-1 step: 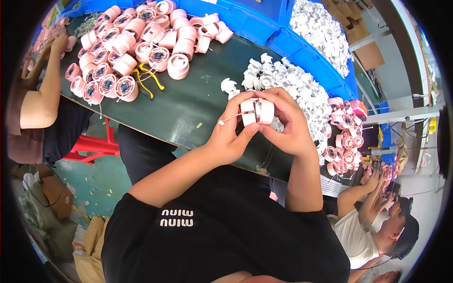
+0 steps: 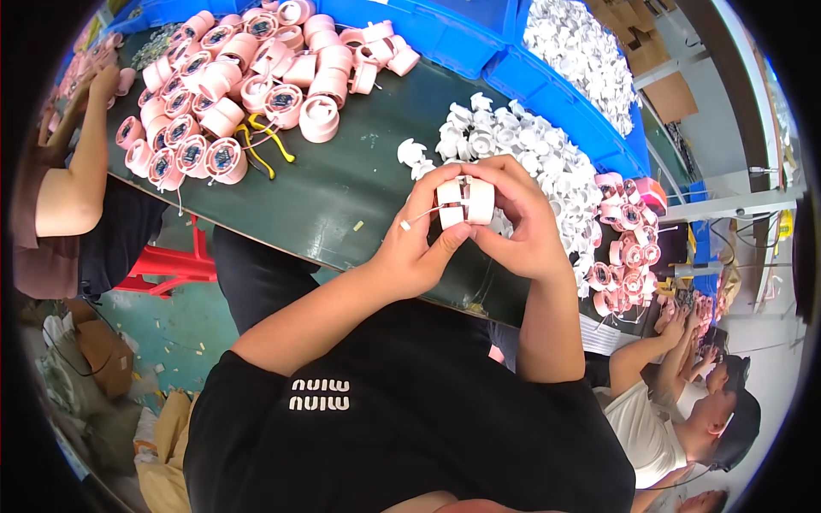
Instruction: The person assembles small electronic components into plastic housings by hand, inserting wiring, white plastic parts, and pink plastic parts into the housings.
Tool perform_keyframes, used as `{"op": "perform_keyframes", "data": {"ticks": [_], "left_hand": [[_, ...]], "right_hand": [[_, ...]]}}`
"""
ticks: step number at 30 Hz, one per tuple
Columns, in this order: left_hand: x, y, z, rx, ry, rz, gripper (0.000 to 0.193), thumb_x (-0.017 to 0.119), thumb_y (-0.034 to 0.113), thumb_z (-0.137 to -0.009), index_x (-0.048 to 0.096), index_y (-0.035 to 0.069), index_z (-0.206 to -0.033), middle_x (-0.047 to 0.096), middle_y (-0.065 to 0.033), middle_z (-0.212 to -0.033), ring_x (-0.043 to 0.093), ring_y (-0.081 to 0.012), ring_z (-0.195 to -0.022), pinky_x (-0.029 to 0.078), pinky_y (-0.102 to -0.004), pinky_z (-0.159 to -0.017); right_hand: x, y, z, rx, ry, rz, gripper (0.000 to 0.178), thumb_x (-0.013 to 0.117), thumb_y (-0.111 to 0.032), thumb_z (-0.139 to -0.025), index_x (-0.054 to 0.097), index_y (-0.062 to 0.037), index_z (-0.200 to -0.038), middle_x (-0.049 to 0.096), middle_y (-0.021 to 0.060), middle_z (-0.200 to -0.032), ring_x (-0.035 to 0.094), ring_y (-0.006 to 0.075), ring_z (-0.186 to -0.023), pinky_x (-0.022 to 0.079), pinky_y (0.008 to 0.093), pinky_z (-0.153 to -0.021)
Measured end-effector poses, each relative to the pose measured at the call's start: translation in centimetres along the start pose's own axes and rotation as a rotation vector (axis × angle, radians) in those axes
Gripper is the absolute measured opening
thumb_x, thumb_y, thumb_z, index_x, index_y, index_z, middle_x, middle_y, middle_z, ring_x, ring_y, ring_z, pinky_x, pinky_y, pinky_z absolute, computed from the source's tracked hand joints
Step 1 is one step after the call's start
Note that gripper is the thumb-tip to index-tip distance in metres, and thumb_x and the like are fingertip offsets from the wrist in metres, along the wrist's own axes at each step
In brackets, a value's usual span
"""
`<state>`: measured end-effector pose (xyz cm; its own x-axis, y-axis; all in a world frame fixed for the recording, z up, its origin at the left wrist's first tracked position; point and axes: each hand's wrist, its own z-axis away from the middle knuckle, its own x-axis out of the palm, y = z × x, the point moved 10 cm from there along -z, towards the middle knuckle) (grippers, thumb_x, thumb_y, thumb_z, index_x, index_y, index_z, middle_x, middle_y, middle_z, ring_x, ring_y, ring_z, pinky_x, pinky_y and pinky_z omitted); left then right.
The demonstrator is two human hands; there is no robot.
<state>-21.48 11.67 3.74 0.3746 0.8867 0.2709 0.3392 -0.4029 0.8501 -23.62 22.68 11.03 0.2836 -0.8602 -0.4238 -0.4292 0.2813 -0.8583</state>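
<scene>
Both of my hands hold one pale pink round housing (image 2: 481, 203) above the near edge of the table. My left hand (image 2: 416, 248) grips its left part, thumb underneath and fingers curled over the top. My right hand (image 2: 523, 222) wraps round the right part. A dark narrow gap shows between the two parts. From the left side a thin lead with a small white connector (image 2: 405, 225) sticks out over my left fingers. Just beyond my hands lies a heap of white plastic pieces (image 2: 513, 141), with one white piece (image 2: 412, 154) apart at its left.
Many pink housings (image 2: 318, 118) with circuit boards crowd the table's far left, beside yellow-handled pliers (image 2: 272, 143). More pink parts (image 2: 631, 250) lie at right. Blue bins (image 2: 453, 38) line the far edge. Co-workers' arms (image 2: 73, 201) show at left and right, near a red stool (image 2: 167, 265).
The gap between the housing's two parts looks slightly narrower, and the small connector has turned a little. My hands stay in nearly the same place.
</scene>
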Motion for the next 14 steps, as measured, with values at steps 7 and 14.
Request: {"op": "perform_keyframes", "data": {"ticks": [7,14], "left_hand": [[1.4,-0.2,0.1,-0.018,-0.063,0.082,0.06,0.059,0.016,-0.106,0.027,0.0,-0.154,0.05,-0.017,-0.138,0.057,-0.0238,-0.124,0.049,-0.0401,-0.104],[1.6,-0.2,0.4,-0.038,-0.098,0.169,0.058,0.059,0.02,-0.107,0.029,0.003,-0.154,0.048,-0.0165,-0.141,0.055,-0.0235,-0.126,0.049,-0.0386,-0.104]], "right_hand": [[-0.8,-0.4,0.6,-0.114,0.008,0.114,0.068,0.067,-0.001,-0.067,0.067,-0.0048,-0.135,0.062,0.0079,-0.108,0.059,0.0164,-0.085,0.047,0.0272,-0.067],[-0.6,-1.3,0.8,-0.185,0.009,0.16,0.068,0.066,0.0,-0.067,0.067,-0.0044,-0.135,0.062,0.0077,-0.109,0.059,0.0168,-0.084,0.048,0.0279,-0.065]]}}
